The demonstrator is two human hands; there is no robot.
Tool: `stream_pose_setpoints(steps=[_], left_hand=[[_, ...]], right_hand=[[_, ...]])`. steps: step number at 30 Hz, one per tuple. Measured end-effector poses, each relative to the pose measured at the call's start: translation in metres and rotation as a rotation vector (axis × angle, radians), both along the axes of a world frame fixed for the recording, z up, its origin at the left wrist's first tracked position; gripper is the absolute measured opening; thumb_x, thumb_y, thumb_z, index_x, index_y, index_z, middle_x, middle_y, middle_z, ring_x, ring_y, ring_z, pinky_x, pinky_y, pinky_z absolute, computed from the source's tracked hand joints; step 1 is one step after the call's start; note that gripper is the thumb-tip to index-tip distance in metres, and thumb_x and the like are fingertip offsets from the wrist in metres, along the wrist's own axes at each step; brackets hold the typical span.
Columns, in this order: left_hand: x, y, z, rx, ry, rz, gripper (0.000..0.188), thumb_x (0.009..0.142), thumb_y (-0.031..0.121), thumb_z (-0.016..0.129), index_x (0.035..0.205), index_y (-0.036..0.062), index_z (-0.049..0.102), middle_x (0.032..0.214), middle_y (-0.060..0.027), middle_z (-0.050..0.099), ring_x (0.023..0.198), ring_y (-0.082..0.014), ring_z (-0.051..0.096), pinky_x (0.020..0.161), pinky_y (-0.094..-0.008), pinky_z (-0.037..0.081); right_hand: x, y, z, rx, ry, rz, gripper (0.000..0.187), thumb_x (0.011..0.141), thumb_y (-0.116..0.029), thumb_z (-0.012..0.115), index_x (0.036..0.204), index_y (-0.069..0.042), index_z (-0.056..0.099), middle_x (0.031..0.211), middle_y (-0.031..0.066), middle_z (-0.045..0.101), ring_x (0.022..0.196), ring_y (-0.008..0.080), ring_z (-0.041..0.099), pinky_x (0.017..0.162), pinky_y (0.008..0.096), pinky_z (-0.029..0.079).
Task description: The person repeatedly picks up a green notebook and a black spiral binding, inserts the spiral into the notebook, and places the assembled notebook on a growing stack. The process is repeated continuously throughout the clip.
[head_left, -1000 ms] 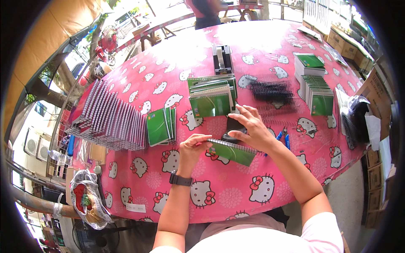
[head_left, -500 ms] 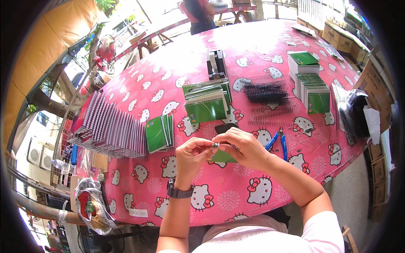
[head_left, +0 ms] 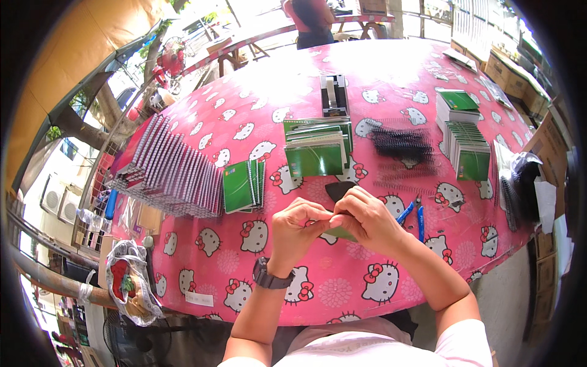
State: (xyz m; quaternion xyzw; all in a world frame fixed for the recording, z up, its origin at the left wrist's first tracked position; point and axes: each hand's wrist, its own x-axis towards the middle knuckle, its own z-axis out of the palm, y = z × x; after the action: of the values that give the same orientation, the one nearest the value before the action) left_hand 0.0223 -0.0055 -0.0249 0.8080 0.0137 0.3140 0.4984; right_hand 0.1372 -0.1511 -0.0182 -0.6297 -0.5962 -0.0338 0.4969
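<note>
Head camera view, looking down over a pink table (head_left: 333, 263) with cartoon cats printed on it; both hands are center frame, a bit below the middle, fingertips meeting; left hand (head_left: 298, 231) is narrow, thumb and fingers pinched on a green notebook (head_left: 343, 233), dark watch (head_left: 273, 277) on that wrist; right hand (head_left: 368, 221) is curled narrow over the same notebook; only a sliver of its cover shows below the fingers, so can't tell exactly which bit sits between the fingertips; just above the hands is a black object (head_left: 338, 190), partly hidden, can't tell what; blue-handled cutters (head_left: 420, 224) lie right of the right hand; farther up the middle there's a pile of green notebooks (head_left: 317, 161) with a tape dispenser (head_left: 343, 101) behind it; black spiral coils (head_left: 402, 144) are heaped right of that; more green stacks (head_left: 472, 165) toward the upper right; left of center, a few green notebooks (head_left: 237, 186) lean by a long row of spiral-bound books (head_left: 174, 174); clear plastic bag (head_left: 129, 287) lower left.
</note>
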Motion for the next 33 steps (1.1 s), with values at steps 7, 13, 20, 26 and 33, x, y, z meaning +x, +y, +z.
stream_pose_setpoints(steps=[7,13,20,26,33], left_hand=[[0.015,-0.006,-0.019,-0.332,-0.080,0.061,0.010,0.083,0.001,0.068,0.091,0.0030,0.061,0.085,-0.0005,0.062,0.077,-0.0071,0.057,0.069,-0.0239,0.049],[-0.008,0.110,-0.017,-0.582,-0.537,0.752,0.025,0.091,0.007,0.058,0.114,0.0025,0.050,0.096,-0.0063,0.055,0.078,-0.0106,0.058,0.064,-0.0238,0.048],[-0.050,0.135,-0.052,0.440,0.563,1.150,0.039,0.084,0.024,0.067,0.113,0.0005,0.053,0.093,-0.0177,0.062,0.086,-0.0351,0.062,0.075,-0.0422,0.051],[-0.019,0.127,-0.030,0.740,0.388,0.869,0.051,0.088,0.036,0.060,0.126,0.0032,0.050,0.123,-0.0163,0.053,0.115,-0.0299,0.051,0.092,-0.0424,0.043],[0.001,0.158,-0.064,0.904,0.748,0.697,0.066,0.088,0.042,0.055,0.139,0.0030,0.039,0.145,-0.0116,0.039,0.132,-0.0285,0.035,0.105,-0.0471,0.030]], right_hand=[[0.003,0.000,0.000,-0.050,-0.158,-0.168,0.035,0.089,-0.027,0.059,0.111,-0.001,0.053,0.105,0.0148,0.059,0.096,0.0336,0.054,0.085,0.0408,0.044],[0.048,-0.011,-0.002,0.079,-0.129,-0.476,0.047,0.090,-0.033,0.058,0.124,-0.002,0.049,0.124,0.0170,0.052,0.114,0.0357,0.046,0.097,0.0435,0.038],[0.051,0.002,-0.034,-0.085,-0.090,-0.367,0.034,0.083,-0.018,0.065,0.113,-0.005,0.057,0.120,0.0134,0.054,0.113,0.0332,0.047,0.096,0.0440,0.039],[0.051,0.000,-0.037,-0.104,-0.089,-0.356,0.032,0.081,-0.016,0.066,0.111,-0.005,0.058,0.118,0.0135,0.055,0.113,0.0335,0.047,0.095,0.0442,0.039],[0.048,0.004,-0.038,-0.071,-0.119,-0.323,0.028,0.079,-0.014,0.067,0.105,-0.006,0.060,0.114,0.0134,0.057,0.109,0.0329,0.049,0.094,0.0440,0.040]])
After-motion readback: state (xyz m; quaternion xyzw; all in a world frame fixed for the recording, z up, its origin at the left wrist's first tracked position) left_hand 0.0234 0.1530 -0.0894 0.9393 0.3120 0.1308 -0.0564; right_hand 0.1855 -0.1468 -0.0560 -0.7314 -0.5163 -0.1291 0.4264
